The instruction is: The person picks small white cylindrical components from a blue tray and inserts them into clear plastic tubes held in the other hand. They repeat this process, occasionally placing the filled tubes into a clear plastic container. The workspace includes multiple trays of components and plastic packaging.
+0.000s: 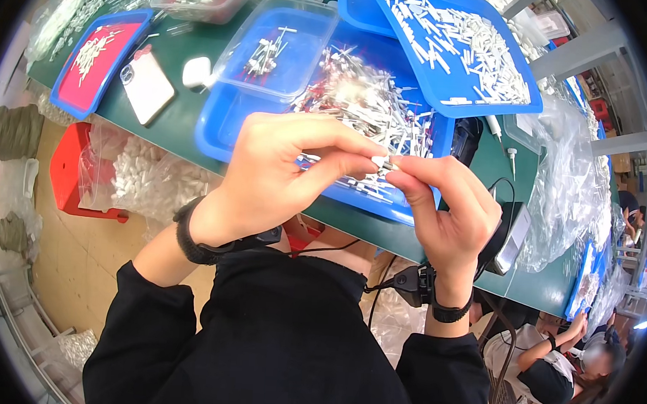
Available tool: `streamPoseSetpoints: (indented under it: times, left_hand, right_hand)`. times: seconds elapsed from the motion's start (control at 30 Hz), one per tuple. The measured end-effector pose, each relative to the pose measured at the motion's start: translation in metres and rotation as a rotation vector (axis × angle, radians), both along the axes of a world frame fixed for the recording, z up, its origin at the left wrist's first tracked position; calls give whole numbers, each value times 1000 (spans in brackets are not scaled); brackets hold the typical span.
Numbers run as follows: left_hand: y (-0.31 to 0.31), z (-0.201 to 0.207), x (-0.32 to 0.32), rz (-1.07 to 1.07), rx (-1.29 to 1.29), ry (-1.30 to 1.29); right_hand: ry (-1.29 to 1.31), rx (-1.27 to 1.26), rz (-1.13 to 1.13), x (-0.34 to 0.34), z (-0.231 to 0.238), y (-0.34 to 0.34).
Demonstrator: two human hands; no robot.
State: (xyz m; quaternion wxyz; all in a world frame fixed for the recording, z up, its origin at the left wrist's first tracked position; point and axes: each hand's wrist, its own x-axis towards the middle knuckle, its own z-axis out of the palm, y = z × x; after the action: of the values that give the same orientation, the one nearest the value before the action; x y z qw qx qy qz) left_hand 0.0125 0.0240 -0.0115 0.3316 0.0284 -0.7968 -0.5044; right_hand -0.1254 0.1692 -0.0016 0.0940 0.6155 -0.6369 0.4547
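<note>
Small white part (380,162): above the blue bin (219,124), pinched between thumb and finger in the grip of left hand (281,166) and right hand (453,210). Hazard: finger slip could drop it among loose pieces (405,133) inside the bin.

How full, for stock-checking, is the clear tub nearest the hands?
Partly full: the clear tub holds a small parts pile, bare plastic around it.
</note>
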Motion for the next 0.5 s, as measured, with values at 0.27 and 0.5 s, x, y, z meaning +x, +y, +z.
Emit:
streamPoseSetpoints:
  times: [0.27, 0.5]
  left_hand:
    - [0, 1, 5, 37, 35, -14]
    - [-2, -2, 6, 24, -57, -21]
  right_hand:
    - [-122, 68, -42, 8, 2, -1]
    - [-184, 104, 41, 7, 0, -3]
